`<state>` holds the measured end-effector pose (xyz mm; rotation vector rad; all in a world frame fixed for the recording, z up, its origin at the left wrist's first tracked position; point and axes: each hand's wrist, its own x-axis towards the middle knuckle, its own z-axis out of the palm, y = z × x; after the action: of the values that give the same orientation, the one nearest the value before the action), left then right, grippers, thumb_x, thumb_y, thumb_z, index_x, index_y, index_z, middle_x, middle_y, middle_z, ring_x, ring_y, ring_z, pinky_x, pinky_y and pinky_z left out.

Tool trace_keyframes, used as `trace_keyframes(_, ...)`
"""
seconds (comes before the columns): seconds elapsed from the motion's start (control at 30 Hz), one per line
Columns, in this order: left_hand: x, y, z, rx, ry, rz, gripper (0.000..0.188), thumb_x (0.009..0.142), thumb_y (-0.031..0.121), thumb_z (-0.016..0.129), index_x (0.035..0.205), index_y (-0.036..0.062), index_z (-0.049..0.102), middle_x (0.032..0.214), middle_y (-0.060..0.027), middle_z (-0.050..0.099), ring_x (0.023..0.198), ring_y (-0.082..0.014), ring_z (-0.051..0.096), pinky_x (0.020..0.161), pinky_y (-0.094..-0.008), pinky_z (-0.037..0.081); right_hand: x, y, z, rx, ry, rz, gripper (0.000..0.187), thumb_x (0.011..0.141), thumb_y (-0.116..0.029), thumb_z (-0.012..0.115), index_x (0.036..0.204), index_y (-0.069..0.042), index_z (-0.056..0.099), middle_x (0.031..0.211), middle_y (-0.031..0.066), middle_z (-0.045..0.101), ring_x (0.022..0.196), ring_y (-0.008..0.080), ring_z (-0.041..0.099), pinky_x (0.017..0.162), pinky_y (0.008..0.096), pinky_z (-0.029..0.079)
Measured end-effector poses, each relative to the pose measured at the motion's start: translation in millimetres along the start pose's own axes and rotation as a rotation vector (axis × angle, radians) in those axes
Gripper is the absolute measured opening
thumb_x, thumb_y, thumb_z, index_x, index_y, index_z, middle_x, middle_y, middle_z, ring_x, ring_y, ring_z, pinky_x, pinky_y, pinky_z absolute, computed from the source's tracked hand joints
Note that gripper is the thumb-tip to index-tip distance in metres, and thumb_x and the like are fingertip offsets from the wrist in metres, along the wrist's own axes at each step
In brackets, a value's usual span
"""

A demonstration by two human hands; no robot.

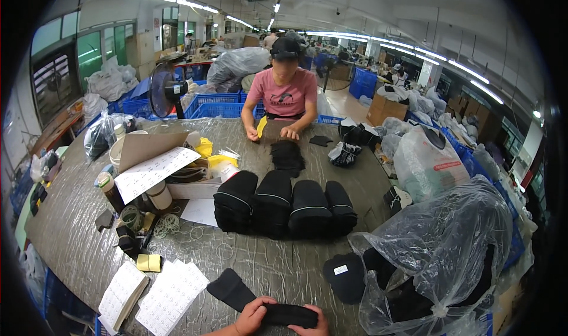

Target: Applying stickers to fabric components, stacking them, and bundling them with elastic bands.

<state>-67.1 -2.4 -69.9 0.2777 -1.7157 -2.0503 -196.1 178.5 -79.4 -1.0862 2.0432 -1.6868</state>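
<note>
Near the lower edge, my left hand [253, 317] and my right hand [313, 323] grip the two ends of a black fabric bundle [290, 316]. The fingers of both hands are closed on it, partly hidden below the picture edge. A flat black fabric piece [231, 288] lies just beyond my left hand. Further right rests a rounded black fabric piece [344, 277] with a small white label. In front of me, several black fabric bundles [310, 209] stand in a row, tied with thin light bands.
Across the table [319, 250], a co-worker [287, 93] holds a yellow strip beside a black fabric pile [288, 157]. Printed sheets [171, 294], a yellow roll [149, 262] and rubber bands [167, 225] lie left. A clear plastic bag [449, 241] of black material occupies the right.
</note>
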Motion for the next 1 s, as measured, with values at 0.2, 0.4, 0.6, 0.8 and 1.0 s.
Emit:
trace_keyframes(0.2,1,1,0,0.007,-0.002,0.018,0.046,0.097,0.040,0.045,0.111,-0.0024,0.057,0.113,-0.0128,0.060,0.110,-0.0236,0.055,0.100,-0.0368,0.039,4,-5,0,-0.005,-0.005,-0.016,0.075,0.058,-0.014,0.092,0.119,-0.008,0.050,0.105,0.0129,0.060,0.095,0.0238,0.062,0.082,0.0360,0.051)
trace_keyframes(0.4,3,2,2,0.005,-0.012,0.027,0.048,0.097,0.042,0.045,0.112,-0.0023,0.057,0.113,-0.0131,0.060,0.109,-0.0237,0.055,0.100,-0.0367,0.039,-3,-10,1,0.086,0.019,0.113,0.071,0.062,-0.006,0.087,0.123,-0.006,0.051,0.108,0.0130,0.063,0.100,0.0244,0.061,0.087,0.0366,0.049)
trace_keyframes(0.6,1,3,0,-0.027,-0.011,0.013,0.048,0.097,0.043,0.046,0.111,-0.0022,0.056,0.113,-0.0133,0.059,0.109,-0.0238,0.055,0.100,-0.0365,0.039,-2,-17,3,0.135,0.020,0.170,0.072,0.062,-0.007,0.088,0.123,-0.006,0.051,0.109,0.0138,0.063,0.100,0.0256,0.061,0.087,0.0367,0.049)
trace_keyframes(0.8,1,3,2,-0.013,0.003,0.006,0.050,0.096,0.044,0.047,0.111,-0.0024,0.056,0.111,-0.0128,0.059,0.108,-0.0230,0.055,0.099,-0.0361,0.039,-3,-13,3,0.112,0.021,0.154,0.072,0.062,-0.006,0.087,0.123,-0.006,0.051,0.107,0.0134,0.064,0.099,0.0245,0.062,0.087,0.0359,0.049)
trace_keyframes(1.0,1,0,0,-0.023,0.001,0.013,0.050,0.096,0.044,0.046,0.110,-0.0026,0.056,0.110,-0.0126,0.059,0.107,-0.0227,0.055,0.098,-0.0356,0.040,-2,-8,3,0.145,0.020,0.154,0.071,0.062,-0.007,0.088,0.123,-0.007,0.051,0.107,0.0134,0.064,0.099,0.0249,0.062,0.086,0.0356,0.050)
